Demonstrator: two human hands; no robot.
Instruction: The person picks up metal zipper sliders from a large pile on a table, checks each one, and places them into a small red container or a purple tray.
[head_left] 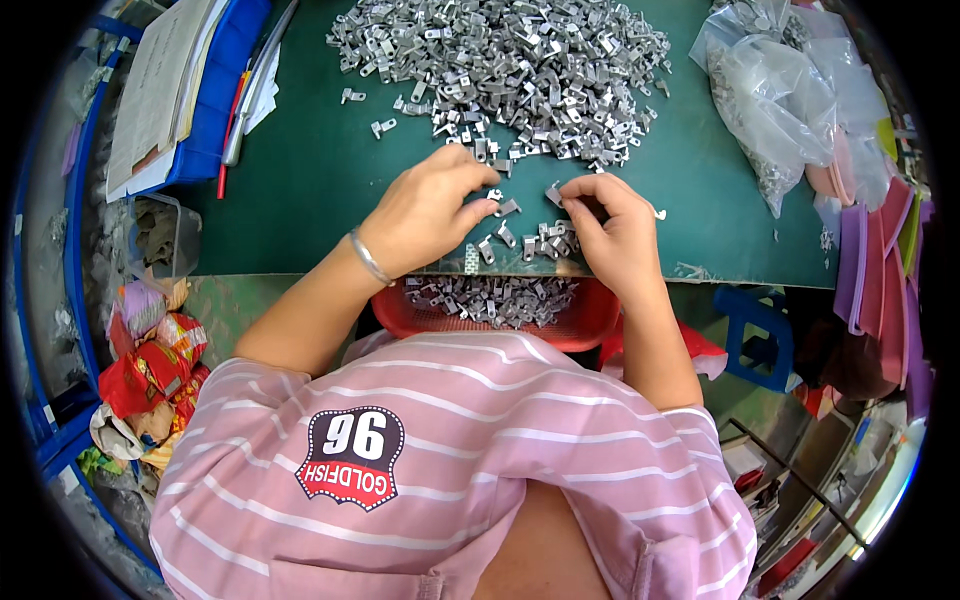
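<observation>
Two hands at the green worktop (300, 200) edge: left hand (425, 210) and right hand (610, 225) each pinching one small metal bracket (507, 208), likely light, stiff, slippery, best gripped by flat sides.

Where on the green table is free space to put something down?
Bare green mat lies left of the left hand, between the metal parts pile and blue folder. Another patch lies right of the right hand, below the plastic bags. Crowded between both hands.
</observation>
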